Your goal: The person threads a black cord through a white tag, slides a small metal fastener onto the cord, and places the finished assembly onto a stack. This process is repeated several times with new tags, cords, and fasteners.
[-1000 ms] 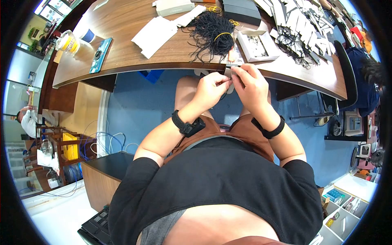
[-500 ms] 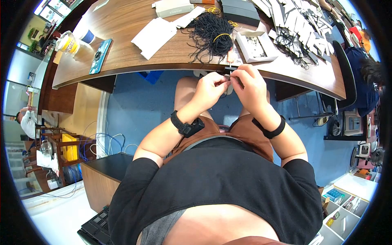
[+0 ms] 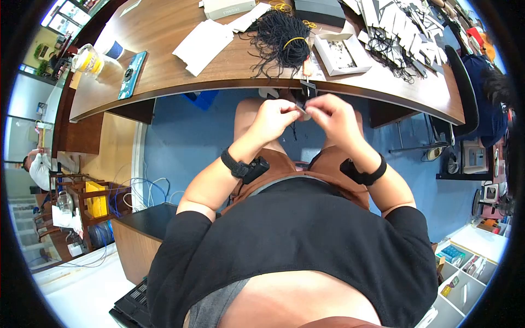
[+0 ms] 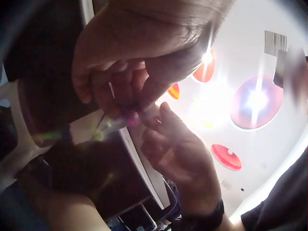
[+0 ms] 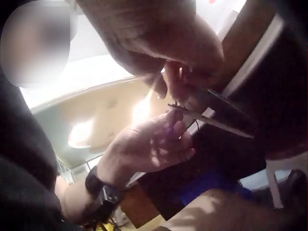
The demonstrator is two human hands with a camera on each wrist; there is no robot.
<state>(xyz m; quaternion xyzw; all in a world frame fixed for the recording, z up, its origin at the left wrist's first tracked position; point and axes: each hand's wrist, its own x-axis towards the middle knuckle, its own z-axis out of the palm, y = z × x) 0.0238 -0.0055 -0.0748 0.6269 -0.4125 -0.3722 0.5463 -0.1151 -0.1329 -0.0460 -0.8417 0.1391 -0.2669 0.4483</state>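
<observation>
"What containers do you see in the head view?"

"On the table (image 3: 169, 46), an open white box (image 3: 356, 61) holds small pieces too tiny to name. A dark box (image 3: 320, 13) is beyond it, and a clear jar (image 3: 88, 60) with a yellow label stands beside the cup (image 3: 114, 50). Lower right, the divided tray (image 3: 473, 298) holds small packs and a yellow item in separate compartments"

"And the strip (image 3: 309, 89)?"

"Just in front of the person, by the table edge, below the bundle of black cords (image 3: 284, 41). Its long axis runs from the fingertips toward the table. The left hand (image 3: 273, 119) and right hand (image 3: 338, 120) pinch it at the near end, fingers curled, and a thin cord (image 3: 294, 130) hangs below"

"Left wrist view?"

"Glare blurs it. Both sets of fingertips meet, bent and closed; a pale part of the strip sticks out leftward, sloping slightly down"

"Right wrist view?"

"Clearer: the strip is nearly edge-on, tilted, slanting from the fingertips down to the right, with a second thin edge above it. The fingers grip around its upper-left end; which ones press the cord, I can't tell"
</observation>
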